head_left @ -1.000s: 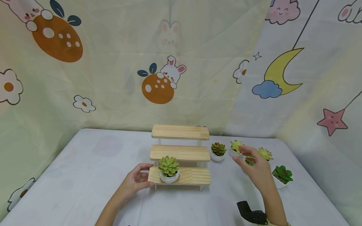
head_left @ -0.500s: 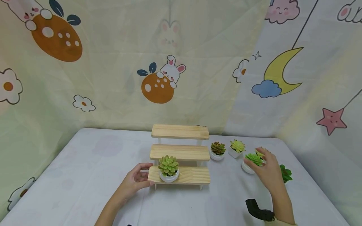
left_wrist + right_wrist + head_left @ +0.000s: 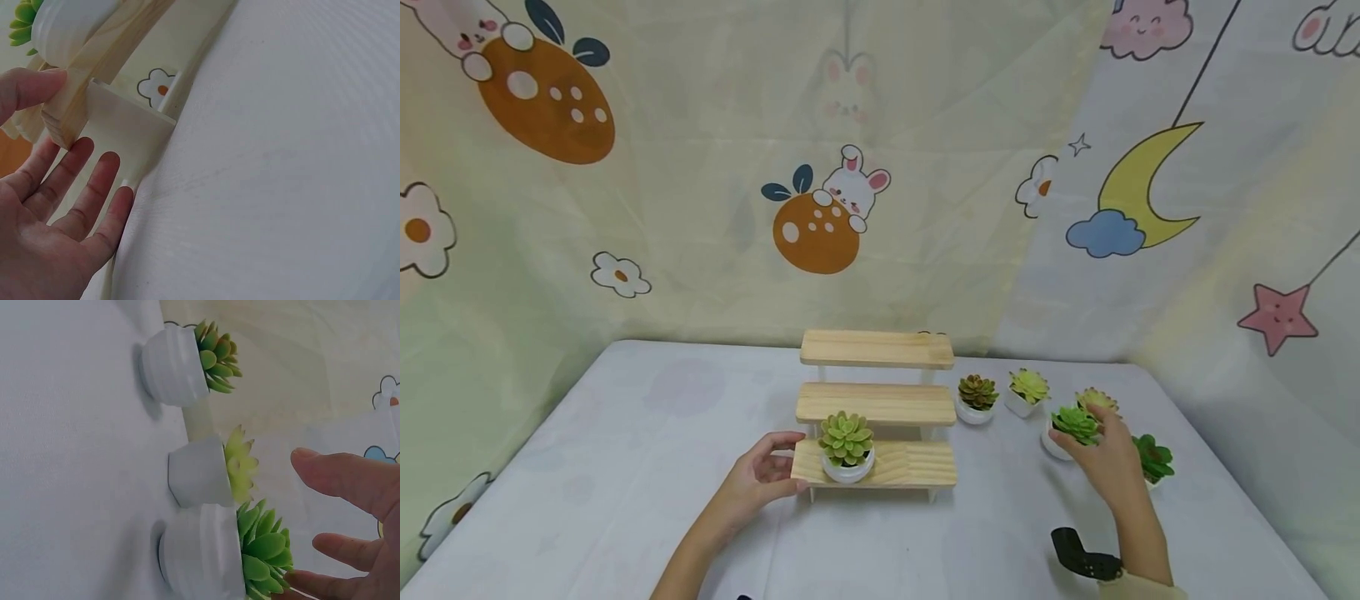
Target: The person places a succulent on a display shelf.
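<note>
My left hand (image 3: pixel 765 475) pinches the left end of the bottom board of a three-step wooden plant stand (image 3: pixel 917 465). In the left wrist view the thumb (image 3: pixel 37 87) lies on the board's top, with fingertips at its lower edge. A light green potted succulent (image 3: pixel 846 440) sits on that bottom step, towards the left. On the right side of the table my right hand (image 3: pixel 1108 462) hovers at a bright green succulent in a round white pot (image 3: pixel 1075 425). In the right wrist view its thumb stands away from the leaves, while a lower fingertip overlaps them.
Behind and left of the right hand stand a reddish-brown succulent (image 3: pixel 977 393) and a yellow-green one (image 3: pixel 1028 387). Another yellowish succulent (image 3: pixel 1099 400) is partly hidden behind the hand; a dark green one (image 3: pixel 1153 458) stands right of it. A patterned cloth (image 3: pixel 715 208) hangs behind the table.
My right hand has moved right, from in front of the yellow-green succulent to the bright green one, then shifted only slightly. The left hand has stayed on the stand.
</note>
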Available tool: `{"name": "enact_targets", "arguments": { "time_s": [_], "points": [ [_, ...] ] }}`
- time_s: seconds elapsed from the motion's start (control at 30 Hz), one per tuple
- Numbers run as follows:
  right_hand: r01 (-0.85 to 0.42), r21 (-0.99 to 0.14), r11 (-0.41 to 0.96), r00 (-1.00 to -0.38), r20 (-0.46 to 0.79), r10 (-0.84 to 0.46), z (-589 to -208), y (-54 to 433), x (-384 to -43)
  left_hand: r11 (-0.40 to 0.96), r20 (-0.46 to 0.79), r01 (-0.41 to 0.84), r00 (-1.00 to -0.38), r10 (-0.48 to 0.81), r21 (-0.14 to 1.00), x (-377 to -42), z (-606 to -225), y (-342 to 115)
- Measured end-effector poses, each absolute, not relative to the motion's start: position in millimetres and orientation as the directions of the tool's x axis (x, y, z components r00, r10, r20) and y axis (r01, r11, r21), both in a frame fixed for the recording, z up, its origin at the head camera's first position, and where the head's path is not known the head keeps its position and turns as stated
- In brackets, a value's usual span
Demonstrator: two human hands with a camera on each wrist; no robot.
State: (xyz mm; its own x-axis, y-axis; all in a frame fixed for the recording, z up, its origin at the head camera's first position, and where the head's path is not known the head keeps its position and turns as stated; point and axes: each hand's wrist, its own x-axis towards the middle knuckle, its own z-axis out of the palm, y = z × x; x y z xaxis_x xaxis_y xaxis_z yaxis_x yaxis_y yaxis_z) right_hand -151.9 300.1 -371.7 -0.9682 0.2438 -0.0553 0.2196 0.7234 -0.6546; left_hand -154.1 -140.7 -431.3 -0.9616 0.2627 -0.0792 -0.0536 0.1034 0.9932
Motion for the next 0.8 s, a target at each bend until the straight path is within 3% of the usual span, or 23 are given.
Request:
{"name": "enact_targets", "arguments": {
  "time_s": [0.8],
  "points": [
    [0.311, -0.697, 0.646, -0.941, -0.131, 0.312, -391.8, 306.8, -161.6, 0.095, -0.081, -0.058, -0.960, 0.267, 0.994, -154.0, -430.8, -140.5]
  ]
}}
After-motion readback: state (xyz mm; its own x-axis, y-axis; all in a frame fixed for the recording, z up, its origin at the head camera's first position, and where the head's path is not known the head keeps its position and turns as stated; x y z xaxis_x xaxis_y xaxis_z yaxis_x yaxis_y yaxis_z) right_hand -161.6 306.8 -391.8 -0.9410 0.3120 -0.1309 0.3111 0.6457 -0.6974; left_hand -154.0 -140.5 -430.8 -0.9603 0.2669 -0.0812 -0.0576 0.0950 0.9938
